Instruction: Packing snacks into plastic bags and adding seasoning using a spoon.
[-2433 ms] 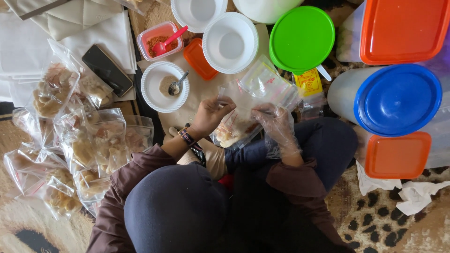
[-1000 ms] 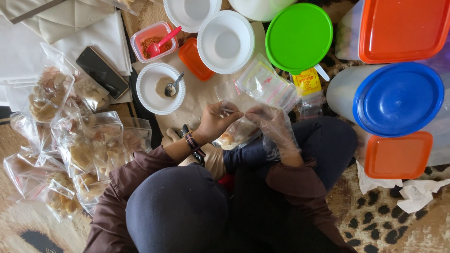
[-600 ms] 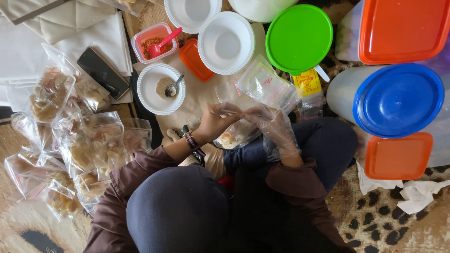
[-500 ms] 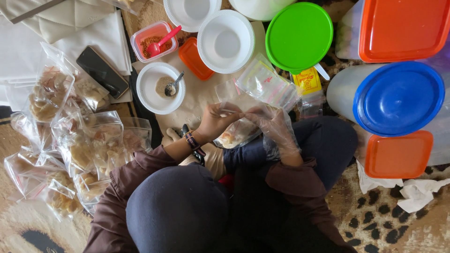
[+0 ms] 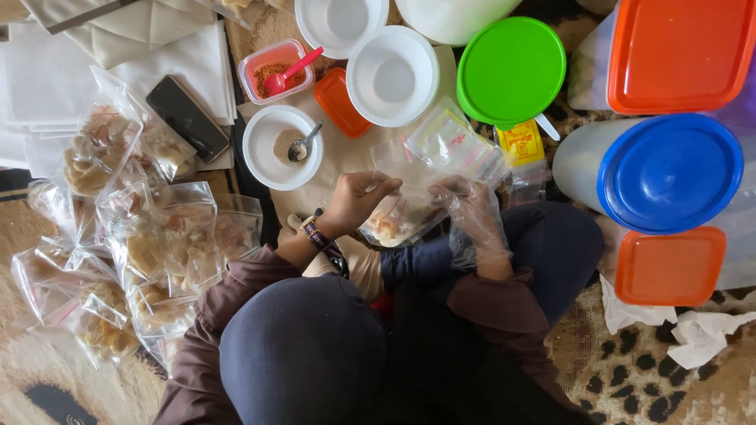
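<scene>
- Between the two hands, over the person's lap, hangs a clear plastic bag (image 5: 405,206) with pale, orange-tinged food pieces gathered at its lower end; its long axis runs slantwise, from the open mouth at upper right down to the filled end at lower left.
- Left hand (image 5: 356,201), bare with a dark band at the wrist, is closed on the bag's upper left edge, fingers curled over the film.
- Right hand (image 5: 472,214), covered by a loose clear glove, is pinched on the bag's right edge; both hands touch the bag, neither is nearer than the other.
- Just beyond the bag's mouth lies a stack of empty clear bags (image 5: 457,145) on the floor covering, touching or nearly touching the held one; I cannot tell which.
- Up and left of the left hand stands a white bowl (image 5: 282,147) with a spoon and some brownish powder, near but apart.
- Filled bags (image 5: 169,244) of similar food lie in a heap well to the person's left.
- Lidded tubs, among them one with a blue lid (image 5: 669,173), stand on the right side.
</scene>
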